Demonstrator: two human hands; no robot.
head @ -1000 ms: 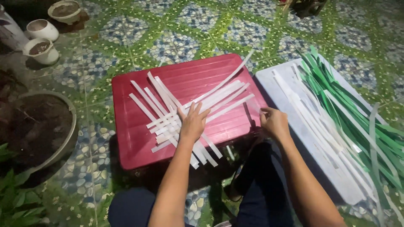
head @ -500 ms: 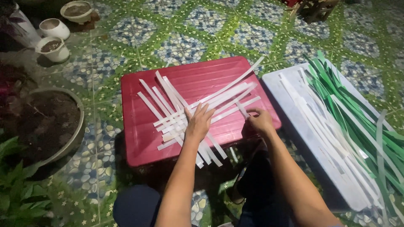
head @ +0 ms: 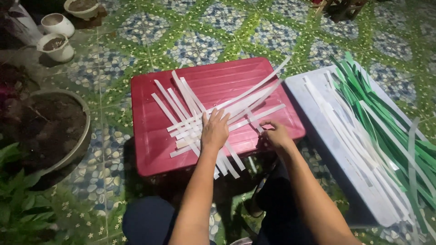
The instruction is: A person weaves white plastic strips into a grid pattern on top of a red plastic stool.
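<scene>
White strips (head: 200,120) crossed on red lid (head: 150,149).
Left hand (head: 214,130) spread flat, pressing strips; right hand (head: 276,134) pinching one strip end; fingertips hidden.

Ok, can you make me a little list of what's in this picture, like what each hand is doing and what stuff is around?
Left hand: pressed flat on crossed white flat strips
Right hand: pinching the end of one white strip
Surface: red ribbed plastic lid
Right side: pale grey plastic lid with long green and white strips
Left side: big round pot of dark soil, small white pots
Floor: green and blue patterned tiles
</scene>
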